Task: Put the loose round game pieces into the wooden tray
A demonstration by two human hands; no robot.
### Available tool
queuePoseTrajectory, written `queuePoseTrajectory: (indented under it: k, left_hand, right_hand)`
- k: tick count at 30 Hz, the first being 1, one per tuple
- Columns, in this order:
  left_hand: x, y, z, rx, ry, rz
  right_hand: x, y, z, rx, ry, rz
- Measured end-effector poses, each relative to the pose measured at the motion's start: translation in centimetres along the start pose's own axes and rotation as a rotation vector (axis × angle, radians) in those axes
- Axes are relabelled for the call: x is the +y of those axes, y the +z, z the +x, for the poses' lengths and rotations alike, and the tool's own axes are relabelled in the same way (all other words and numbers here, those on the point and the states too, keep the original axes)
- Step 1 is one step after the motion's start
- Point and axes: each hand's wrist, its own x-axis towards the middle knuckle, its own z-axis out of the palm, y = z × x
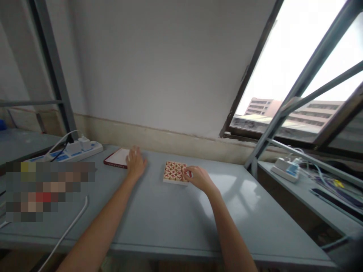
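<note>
A shallow white box (176, 182) filled with round wooden Chinese chess pieces (173, 170), marked in red, lies on the grey desk. My right hand (201, 178) is at its right side, thumb and forefinger curled together over the rightmost pieces. Whether a piece is pinched between those fingertips is hidden. Farther left, a flat box lid (119, 156), white inside with a dark red edge, lies near the wall. My left hand (136, 164) is open with fingers apart, over the lid's right end; I cannot tell whether it touches.
A power strip (95, 146) with plugged-in chargers stands at the left rear. A white cable (76, 217) crosses the desk's left front. Metal frame posts (256, 151) rise at both sides. On a side surface to the right are another power strip (286, 169), cables and a dark phone-like slab (337, 200).
</note>
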Motion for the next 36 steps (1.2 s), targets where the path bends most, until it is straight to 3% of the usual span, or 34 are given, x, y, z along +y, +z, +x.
queuePoseTrajectory:
  k: [2, 4, 7, 9, 16, 19, 23, 26, 30, 33, 36]
  left_hand:
    - [-1.3, 0.4, 0.2, 0.022, -0.11, 0.141]
    - [-2.3, 0.5, 0.4, -0.04, -0.14, 0.195]
    - [-3.0, 0.1, 0.5, -0.103, -0.097, 0.183]
    - [-2.8, -0.2, 0.5, -0.066, -0.044, 0.163]
    - [0.8, -0.3, 0.1, 0.152, 0.247, 0.022]
    - [2.7, -1.3, -0.2, 0.255, 0.365, -0.103]
    - [4.4, -3.4, -0.9, 0.319, 0.461, -0.336]
    - [5.1, -3.9, -1.7, 0.3, 0.476, -0.485]
    - [5.5, -3.5, -2.5, 0.177, 0.411, -0.573]
    - [5.8, -3.3, -2.7, 0.179, 0.212, -0.684]
    - [6.4, -3.0, -2.5, 0.156, 0.03, -0.939]
  right_hand:
    - [-0.1, 0.1, 0.0, 0.024, 0.003, -0.005]
    - [0.0, 0.1, 0.1, 0.042, 0.024, -0.025]
    - [0.2, 0.3, 0.2, 0.073, 0.038, -0.07]
    - [0.2, 0.4, 0.3, 0.115, 0.033, -0.108]
    - [-0.5, 0.4, 0.5, 0.188, 0.001, -0.163]
    - [-0.8, 0.5, 0.5, 0.231, -0.006, -0.151]
    - [-1.2, 0.5, 0.5, 0.447, 0.013, -0.069]
    - [-0.7, 0.7, 0.8, 0.632, 0.032, 0.085]
    - [0.6, 1.3, 1.5, 0.681, 0.035, 0.404]
    - [1.0, 1.9, 1.7, 0.583, 0.012, 0.713]
    - [0.6, 2.6, 1.8, 0.476, 0.018, 0.965]
